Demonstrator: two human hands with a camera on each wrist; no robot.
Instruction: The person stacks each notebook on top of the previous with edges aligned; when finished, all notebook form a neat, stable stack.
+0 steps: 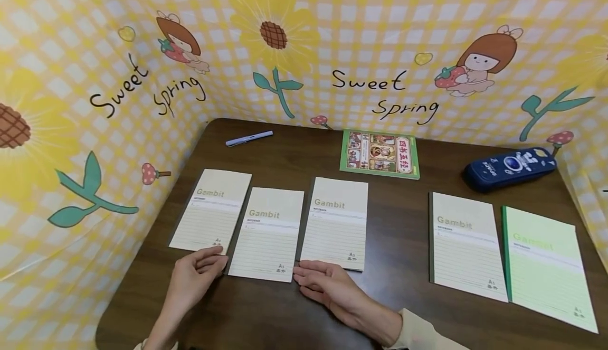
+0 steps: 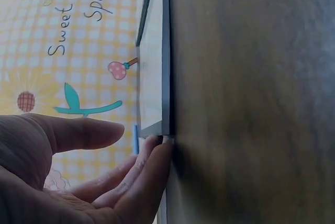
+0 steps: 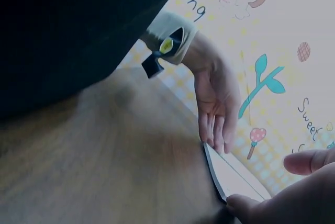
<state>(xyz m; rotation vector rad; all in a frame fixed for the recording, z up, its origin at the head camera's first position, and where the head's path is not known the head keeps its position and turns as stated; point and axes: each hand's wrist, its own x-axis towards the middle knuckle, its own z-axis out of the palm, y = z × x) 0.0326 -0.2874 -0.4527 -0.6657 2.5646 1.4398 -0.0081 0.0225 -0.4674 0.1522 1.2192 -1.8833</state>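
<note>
Between my two hands lies a cream Gambit notebook (image 1: 266,236), flat on the table. My left hand (image 1: 193,280) has its fingertips at the lower left corner of this notebook, overlapping the bottom of the left cream notebook (image 1: 211,210). In the left wrist view the thumb (image 2: 89,132) stands apart from the fingers, which touch the notebook's dark spine end. My right hand (image 1: 338,293) rests its extended fingers at the lower right edge, beside the bottom of a third cream notebook (image 1: 334,223). The right wrist view has both hands at opposite ends of the notebook (image 3: 235,177).
To the right lie another cream notebook (image 1: 465,244) and a green one (image 1: 551,265), side by side. A blue pencil case (image 1: 510,169), a green-bordered picture book (image 1: 380,153) and a light blue pen (image 1: 249,139) lie farther back. Yellow checked cloth (image 1: 323,33) surrounds the brown table (image 1: 404,207).
</note>
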